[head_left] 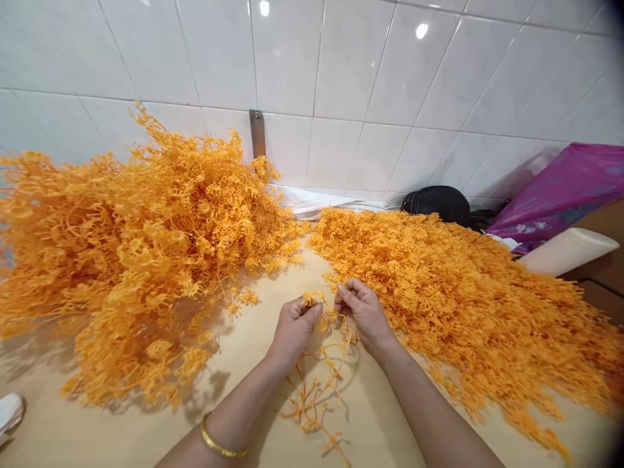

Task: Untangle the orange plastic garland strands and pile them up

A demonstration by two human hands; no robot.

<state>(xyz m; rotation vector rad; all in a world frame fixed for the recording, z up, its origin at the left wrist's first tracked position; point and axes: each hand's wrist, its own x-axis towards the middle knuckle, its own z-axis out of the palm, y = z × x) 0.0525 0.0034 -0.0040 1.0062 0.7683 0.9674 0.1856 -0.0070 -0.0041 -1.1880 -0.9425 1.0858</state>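
Observation:
Both my hands are close together over the middle of the table (375,409). My left hand (293,328) pinches a small orange plastic flower piece between thumb and fingers. Just to its right, my right hand (364,313) is closed in a pinch on part of an orange plastic sprig (347,331); its fingertips partly hide the piece. Thin branching orange stems (316,390) trail below and between the hands onto the table. A gold bangle (217,442) circles my left wrist.
A tall tangled heap of orange sprigs (160,240) stands on the left. A wide pile of small loose orange pieces (468,292) spreads on the right. Behind lie a black case (439,203), a purple bag (560,188) and a cream cylinder (568,252), against a tiled wall (287,58).

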